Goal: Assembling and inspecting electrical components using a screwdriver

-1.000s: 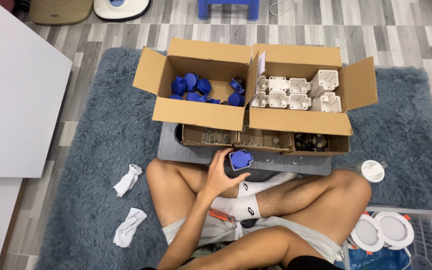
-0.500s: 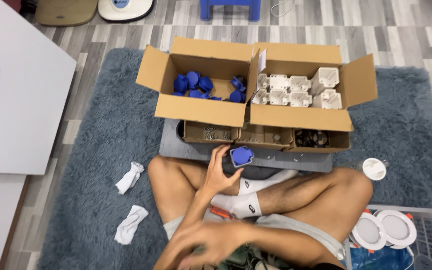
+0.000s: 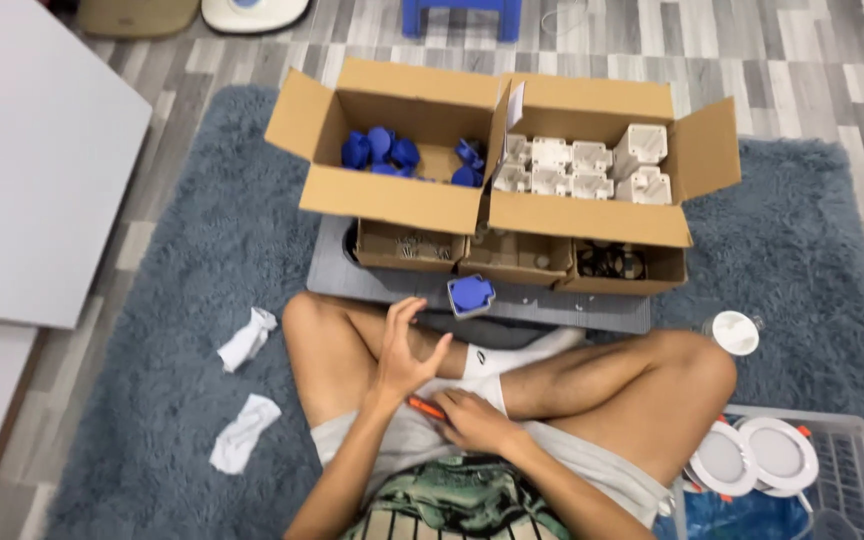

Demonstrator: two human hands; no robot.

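Note:
My left hand [image 3: 407,352] hovers over my crossed legs with its fingers spread and nothing in it. Just beyond its fingertips a blue socket part [image 3: 470,295] lies on the grey board [image 3: 372,285], apart from the hand. In my lap, my right hand [image 3: 474,420] closes on a slim orange tool [image 3: 426,407], whose tip pokes out to the left. A white sock [image 3: 512,355] covers my foot between the two hands and the board.
Behind the board stand two open cartons, one with blue parts [image 3: 382,152], one with white housings [image 3: 582,165]. Three small trays [image 3: 517,255] hold hardware. Crumpled white cloths [image 3: 248,338] lie left on the blue rug. Round white lamps [image 3: 752,455] sit in a basket at right.
My left hand let go of the blue socket part, which now lies on the board, and drew back open. My right hand came into the lap and took the orange tool.

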